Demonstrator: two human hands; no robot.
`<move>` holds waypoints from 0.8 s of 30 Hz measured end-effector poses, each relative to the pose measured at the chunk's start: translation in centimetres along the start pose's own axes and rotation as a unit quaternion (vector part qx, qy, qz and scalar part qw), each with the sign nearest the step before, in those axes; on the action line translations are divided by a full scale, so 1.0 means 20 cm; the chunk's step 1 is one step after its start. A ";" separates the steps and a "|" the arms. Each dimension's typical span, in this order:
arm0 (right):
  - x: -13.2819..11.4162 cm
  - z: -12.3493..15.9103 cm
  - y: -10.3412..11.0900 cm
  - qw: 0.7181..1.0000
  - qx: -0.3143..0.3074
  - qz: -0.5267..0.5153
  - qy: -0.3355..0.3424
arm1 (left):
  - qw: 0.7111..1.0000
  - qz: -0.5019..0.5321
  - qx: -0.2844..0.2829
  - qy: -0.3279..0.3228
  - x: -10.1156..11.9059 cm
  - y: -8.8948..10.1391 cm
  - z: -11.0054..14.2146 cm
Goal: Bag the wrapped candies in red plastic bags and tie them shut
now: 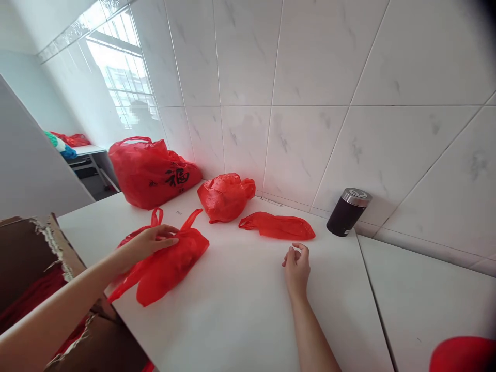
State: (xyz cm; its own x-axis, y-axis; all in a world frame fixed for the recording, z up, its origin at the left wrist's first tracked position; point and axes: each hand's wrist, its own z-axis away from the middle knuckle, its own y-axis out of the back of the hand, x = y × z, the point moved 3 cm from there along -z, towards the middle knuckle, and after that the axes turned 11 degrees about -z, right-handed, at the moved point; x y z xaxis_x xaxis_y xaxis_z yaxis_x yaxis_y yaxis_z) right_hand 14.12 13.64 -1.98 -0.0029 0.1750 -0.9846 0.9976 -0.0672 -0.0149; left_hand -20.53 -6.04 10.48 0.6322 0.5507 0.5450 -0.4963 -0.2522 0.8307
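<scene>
My left hand (165, 238) rests on top of a red plastic bag (170, 266) at the left of the white table. Its fingers are stretched out and slightly apart over the bag's mouth, and two handle loops stick up beside them. Whatever the bag contains is hidden. My right hand (297, 263) hovers over or rests on the table further right, fingers loosely curled with a gap between them and nothing visible inside. Just beyond it lies a flattened red plastic bag (281, 226), apart from the fingers.
Against the tiled wall stand a large full red bag (155, 175) with black characters and a smaller bundled red bag (227, 196). A dark cup with a silver lid (349, 212) is at the right. An open cardboard box (64, 245) holding red material sits at lower left.
</scene>
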 end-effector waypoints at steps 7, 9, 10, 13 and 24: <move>0.01 -0.01 0.00 1.000 -0.002 0.006 -0.002 | 0.946 -0.279 0.125 0.112 -0.28 0.06 -0.17; 0.01 -0.01 0.00 1.000 -0.003 0.004 0.000 | 0.936 -0.315 0.091 0.131 -0.35 0.05 -0.23; 0.01 -0.01 0.00 1.000 -0.003 0.003 0.002 | 0.933 -0.325 0.076 0.135 -0.37 0.05 -0.26; 0.02 -0.01 -0.01 1.000 -0.006 0.000 0.005 | 0.935 -0.326 0.061 0.126 -0.41 0.13 -0.34; 0.03 -0.02 -0.01 1.000 -0.006 -0.001 0.003 | 0.965 -0.248 0.088 -0.011 -0.33 0.11 -0.23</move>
State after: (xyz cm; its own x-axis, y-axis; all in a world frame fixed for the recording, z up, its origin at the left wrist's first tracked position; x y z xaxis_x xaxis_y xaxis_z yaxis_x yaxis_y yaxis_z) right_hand 14.00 14.20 -2.53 -0.0054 0.1803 -0.9836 0.9984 -0.0551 -0.0155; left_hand -28.53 -6.52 8.23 0.7791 0.6224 0.0753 -0.0212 -0.0938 0.9954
